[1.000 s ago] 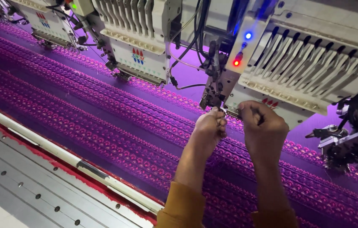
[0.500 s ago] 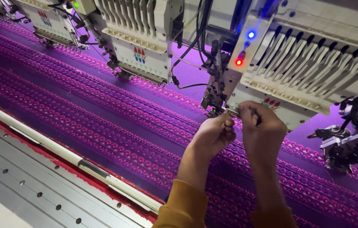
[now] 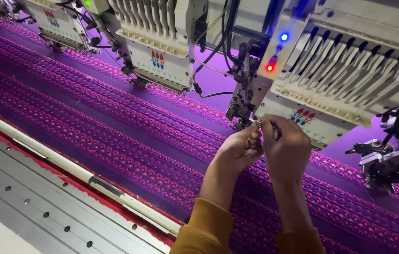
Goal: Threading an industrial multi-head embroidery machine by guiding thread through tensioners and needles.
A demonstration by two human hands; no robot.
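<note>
Both hands, left hand (image 3: 239, 148) and right hand (image 3: 286, 148), fingers pinched on something tiny, maybe thread, right below the grey metal needle assembly (image 3: 241, 106) — easy pricking or snapping if tugged.

Likely a textile factory: embroidery machine heads (image 3: 157, 56) over purple fabric (image 3: 91, 122).

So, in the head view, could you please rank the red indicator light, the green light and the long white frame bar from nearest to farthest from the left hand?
1. Red indicator light: just above the left hand, on the machine head.
2. White frame bar: lower left, along the fabric's edge.
3. Green light: top left, far up the row.
</note>
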